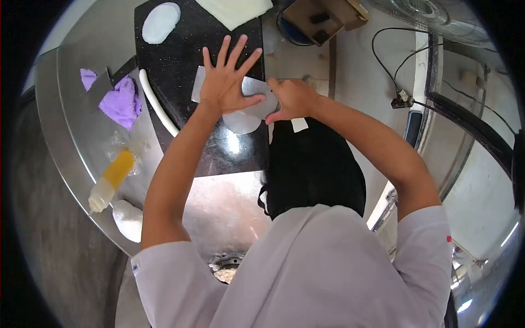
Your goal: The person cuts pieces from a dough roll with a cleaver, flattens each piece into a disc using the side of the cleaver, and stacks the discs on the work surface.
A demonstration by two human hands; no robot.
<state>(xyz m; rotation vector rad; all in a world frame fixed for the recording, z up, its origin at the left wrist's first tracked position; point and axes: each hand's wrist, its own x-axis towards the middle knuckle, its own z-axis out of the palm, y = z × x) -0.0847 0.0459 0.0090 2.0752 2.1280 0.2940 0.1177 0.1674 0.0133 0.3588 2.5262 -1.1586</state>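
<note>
On the black board (235, 156), my left hand (224, 82) lies with its fingers spread over a pale, thin, flat piece (240, 121). Under the left side of that hand a shiny metal sheet (197, 85) sticks out. At the board's right edge my right hand (292, 99) grips the right end of the pale piece, its thumb and fingers on either side. The palms hide part of the piece. A white oval lump (161, 23) rests at the board's upper left.
Left of the board are a white curved rod (156, 104), a purple cloth (121, 104), a dark-handled blade (101, 87), a bottle of yellow liquid (112, 177) and a white bundle (128, 220). A pale cloth (235, 11) and an open cardboard box (306, 16) sit beyond.
</note>
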